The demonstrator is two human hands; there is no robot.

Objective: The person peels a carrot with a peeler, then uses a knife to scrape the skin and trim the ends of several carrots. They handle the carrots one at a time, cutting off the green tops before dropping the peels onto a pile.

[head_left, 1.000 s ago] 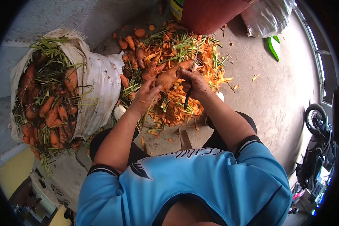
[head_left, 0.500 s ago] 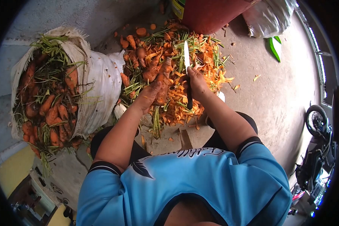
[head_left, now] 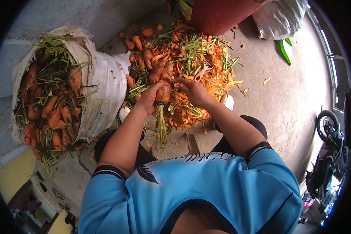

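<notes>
A large, dirt-marked carrot [head_left: 164,93] lies on the pile with its cut green stalks [head_left: 162,124] pointing toward me. My left hand [head_left: 148,98] is along its left side, fingers stretched and touching or very close to it. On the other side, my right hand [head_left: 195,93] is open with nothing visible in it, its fingertips pointing at the carrot. Another carrot [head_left: 157,73] rests just beyond. Orange peelings [head_left: 218,80] and green stalks [head_left: 194,52] spread under and around both hands. The knife cannot be made out.
At the left, a white woven sack [head_left: 107,84] lies on its side, its mouth full of carrots [head_left: 54,117]. A red container [head_left: 218,17] stands behind the pile, near another pale sack [head_left: 280,17]. A green leaf [head_left: 286,52] and a motorcycle [head_left: 327,156] are to the right.
The knife has left my right hand and is out of sight. That hand has moved left toward the carrot with its fingers stretched out. My left hand stays beside the carrot.
</notes>
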